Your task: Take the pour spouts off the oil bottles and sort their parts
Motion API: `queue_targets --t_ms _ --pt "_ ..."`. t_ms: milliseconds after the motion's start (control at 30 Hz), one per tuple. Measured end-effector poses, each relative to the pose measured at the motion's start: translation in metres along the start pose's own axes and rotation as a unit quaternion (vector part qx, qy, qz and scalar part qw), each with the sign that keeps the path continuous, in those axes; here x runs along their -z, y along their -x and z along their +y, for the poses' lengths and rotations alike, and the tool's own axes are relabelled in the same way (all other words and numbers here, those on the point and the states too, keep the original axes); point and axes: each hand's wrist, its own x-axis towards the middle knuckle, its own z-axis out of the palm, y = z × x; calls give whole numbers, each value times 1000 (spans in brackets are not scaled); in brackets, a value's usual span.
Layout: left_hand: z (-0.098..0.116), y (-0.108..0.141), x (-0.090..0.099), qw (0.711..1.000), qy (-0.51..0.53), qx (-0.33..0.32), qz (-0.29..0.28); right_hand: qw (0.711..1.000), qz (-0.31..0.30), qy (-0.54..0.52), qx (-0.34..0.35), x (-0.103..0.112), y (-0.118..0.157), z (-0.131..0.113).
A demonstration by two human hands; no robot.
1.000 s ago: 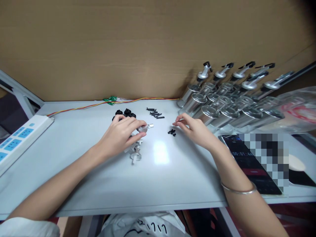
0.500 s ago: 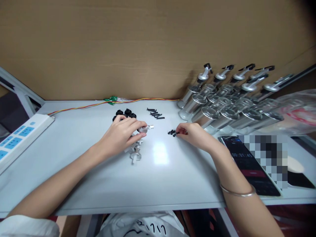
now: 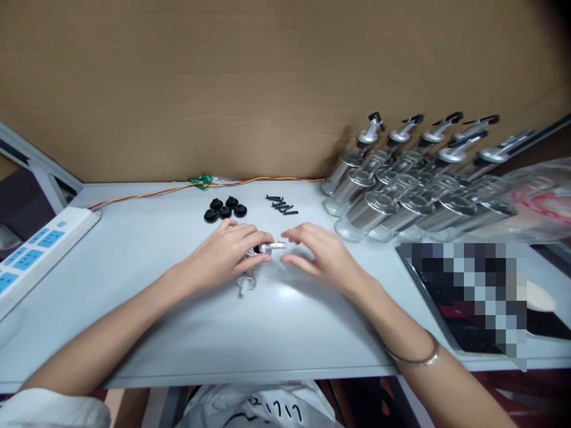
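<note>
The metal spout piece [image 3: 274, 245] is at the centre of the frame, in your left hand [image 3: 229, 246]. You have it closed between thumb and fingers, its narrow end pointing to the right, probably so that the tip stays free for your other hand. Your right hand [image 3: 328, 258] faces that tip with thumb and fingers parted, one to each side of it; the grip is open (whether a fingertip brushes the metal, I cannot tell).

Just below your left hand, a second metal piece with a pale tube [image 3: 243, 286] lies on the white table [image 3: 267, 351], seemingly kept within easy reach. Above that hand, five black stoppers [image 3: 225, 211] sit in a tight cluster, and slim black strips [image 3: 282, 206] lie to their right, apparently sorted by kind.

Farther out, glass bottles with metal sleeves [image 3: 379, 205] fill the upper right, some with pourers [image 3: 367, 137] fitted, perhaps grouped there to leave you elbow room. A dark-screened device [image 3: 446, 303] lies at lower right, a power strip [image 3: 78, 223] at the left edge, and a red-and-yellow wire [image 3: 263, 178] runs along the table's back edge.
</note>
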Motion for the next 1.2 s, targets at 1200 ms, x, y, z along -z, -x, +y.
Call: queue_targets --t_ms 1200 --pt "22 -6 -7 971 -96 -84 202 805 -91 -538 -233 2 3 -45"
